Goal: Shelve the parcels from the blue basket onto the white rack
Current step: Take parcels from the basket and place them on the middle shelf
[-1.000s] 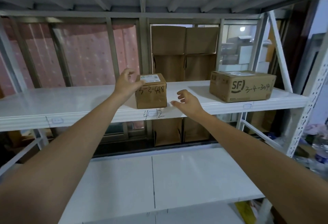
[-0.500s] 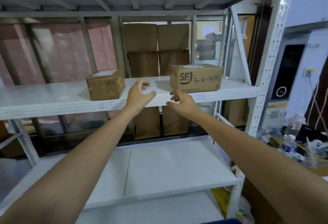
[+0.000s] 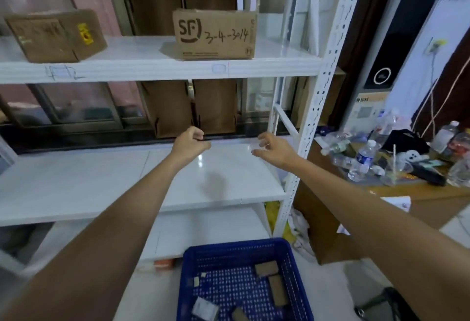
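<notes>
Both hands, left (image 3: 189, 142) and right (image 3: 276, 148), hover loosely curled, each grip empty. Blue basket (image 3: 244, 249) sits at six o'clock; cluttered counter (image 3: 432, 193) at three; two parcels (image 3: 215, 34) shelved on the white rack (image 3: 328, 71).

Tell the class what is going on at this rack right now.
A person is moving parcels from a blue basket onto a white rack. Two boxes already sit on the upper shelf: a plain box at left and an SF box further right. Both hands are empty, the left hand and right hand held out over the middle shelf with fingers loosely curled. Several small parcels are in the basket on the floor below.
</notes>
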`<control>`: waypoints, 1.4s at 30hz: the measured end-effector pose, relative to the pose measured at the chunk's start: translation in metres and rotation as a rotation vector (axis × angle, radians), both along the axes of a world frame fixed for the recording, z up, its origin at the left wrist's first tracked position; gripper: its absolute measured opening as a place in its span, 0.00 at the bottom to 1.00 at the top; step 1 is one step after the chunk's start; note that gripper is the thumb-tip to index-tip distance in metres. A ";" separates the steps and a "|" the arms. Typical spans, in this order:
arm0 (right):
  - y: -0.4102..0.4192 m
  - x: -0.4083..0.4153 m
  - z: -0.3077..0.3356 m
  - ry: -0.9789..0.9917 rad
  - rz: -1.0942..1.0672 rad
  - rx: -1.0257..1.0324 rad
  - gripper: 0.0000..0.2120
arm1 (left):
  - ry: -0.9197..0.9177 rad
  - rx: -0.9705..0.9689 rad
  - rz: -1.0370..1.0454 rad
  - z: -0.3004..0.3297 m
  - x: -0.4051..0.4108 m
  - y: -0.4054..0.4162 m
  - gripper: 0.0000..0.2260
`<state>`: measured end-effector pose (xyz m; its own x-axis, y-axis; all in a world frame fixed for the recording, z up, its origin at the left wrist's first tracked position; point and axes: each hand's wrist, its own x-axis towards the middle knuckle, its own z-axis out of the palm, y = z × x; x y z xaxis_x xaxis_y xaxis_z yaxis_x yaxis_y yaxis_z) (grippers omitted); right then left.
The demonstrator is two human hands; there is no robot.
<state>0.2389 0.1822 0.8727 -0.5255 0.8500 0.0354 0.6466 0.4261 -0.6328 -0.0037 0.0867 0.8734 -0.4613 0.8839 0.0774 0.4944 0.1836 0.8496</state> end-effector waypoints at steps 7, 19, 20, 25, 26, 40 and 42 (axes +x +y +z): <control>0.002 0.040 -0.120 -0.105 -0.093 -0.197 0.25 | -0.088 -0.210 0.002 -0.122 0.009 -0.005 0.14; -0.024 0.050 -0.485 -0.370 0.002 -0.405 0.28 | -0.139 -0.541 -0.103 -0.494 0.024 -0.040 0.17; -0.025 0.050 -0.522 -0.390 0.021 -0.425 0.28 | -0.143 -0.589 -0.135 -0.533 0.027 -0.040 0.17; -0.025 0.048 -0.702 -0.505 0.034 -0.569 0.24 | -0.160 -0.849 -0.304 -0.718 0.054 -0.032 0.20; -0.023 0.046 -0.732 -0.534 0.036 -0.609 0.22 | -0.160 -0.890 -0.331 -0.750 0.058 -0.027 0.20; -0.028 0.036 -0.926 -0.796 -0.178 -1.287 0.40 | -0.061 -1.282 -0.454 -0.940 0.095 0.008 0.10; -0.033 0.030 -0.930 -0.847 -0.083 -1.318 0.40 | -0.059 -1.294 -0.452 -0.943 0.095 0.008 0.10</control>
<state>0.2687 0.1493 -0.0576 0.0411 0.0692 -0.9968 0.9857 -0.1660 0.0291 0.0914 0.0948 -0.0697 -0.0906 0.3828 -0.9194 0.6918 0.6883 0.2184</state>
